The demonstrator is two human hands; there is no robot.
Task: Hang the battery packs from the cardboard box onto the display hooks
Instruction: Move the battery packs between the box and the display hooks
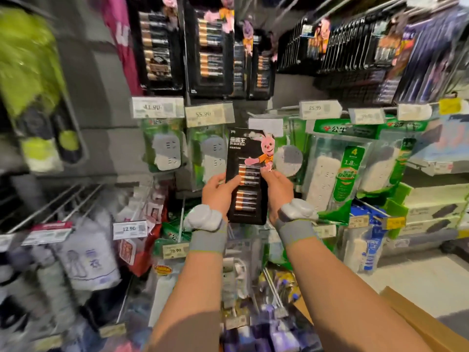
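Left hand [218, 191] grips the lower left edge of one battery pack [237, 158], thumb laid across the front and fingers behind. The pack is upright, off any hook, in front of green-carded goods and just below a price tag. Its card is black, with white Chinese characters at the top, a smaller line beneath too blurred to read, a pink rabbit in an orange shirt, and two groups of copper-and-black cells. Right hand [278, 189] pinches the pack's right edge at mid height. Both wrists carry grey bands with white units.

Shelf labels, left to right: price tag "12.90" [129, 228], low; "41.90" [156, 107]; "79.90" [175, 250], low; "55.90" [204, 114], directly above the held pack; a second "55.90" [314, 107].

Above the tags hang more black battery cards [210, 44], blurred. Right of the hands, a green power-strip package [350, 163] shows "公牛", "4" and "1.8". The cardboard box [418, 323] sits at lower right, only its edge in view.
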